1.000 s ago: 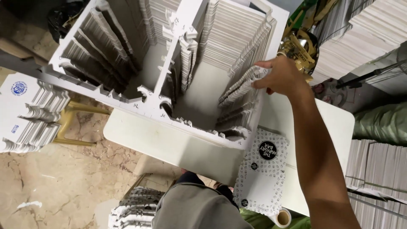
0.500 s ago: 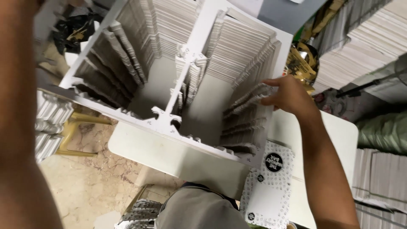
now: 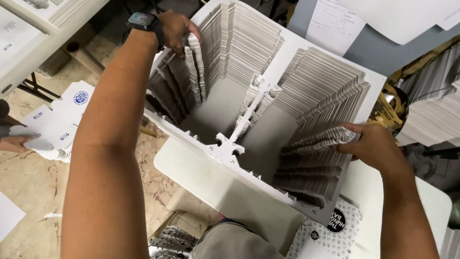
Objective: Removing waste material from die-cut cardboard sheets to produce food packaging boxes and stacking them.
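White cardboard stacks, die-cut and flat, stand on edge as four bundles on a white table. Left hand, smartwatch on wrist, grips the far-left bundle's top edges. Right hand lies open, fingertips pressing the near-right bundle.

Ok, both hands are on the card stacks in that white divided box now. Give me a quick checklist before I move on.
1. Left hand on the far-left card stack: ok, fingers curl over its top edge.
2. Right hand on the near-right card stack: ok, fingers press its side.
3. Grip closed on any cards: cannot tell, fingertips hidden.
4. Cross divider seated in the white box: ok, upright between compartments.
5. Box supported on the white table: ok, though its near corner overhangs the edge.
6. Patterned flat carton clear of the box: not ok, partly tucked under it.
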